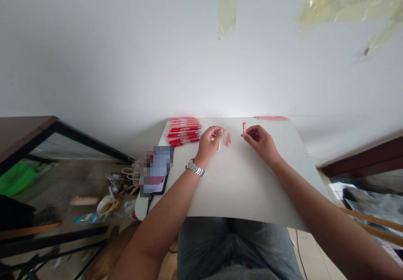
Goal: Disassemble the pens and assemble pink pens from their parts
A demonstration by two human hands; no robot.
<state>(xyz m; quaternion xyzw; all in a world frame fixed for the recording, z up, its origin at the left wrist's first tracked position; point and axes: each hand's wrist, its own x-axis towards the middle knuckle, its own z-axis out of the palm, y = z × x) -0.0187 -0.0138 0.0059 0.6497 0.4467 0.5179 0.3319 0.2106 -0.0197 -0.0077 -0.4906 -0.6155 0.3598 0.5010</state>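
Row of red-and-white pens [183, 132] side by side on white tabletop [248, 187], far L, about a dozen, look whole; can't tell how many are still to come. Pieces by the hands are still separate. L grip [208, 143] curled, nearly closed, thin white tube [219, 145] poking down from fingertips, prob a refill. R grip [258, 139] pinched almost shut on short red pen barrel [244, 127], held upright at fingertips. Loose red pen part [228, 139] lies on tabletop between grips, touching neither. Pink pen [272, 118] at far edge, well apart. Phone [155, 171] off L edge of board, blurred.
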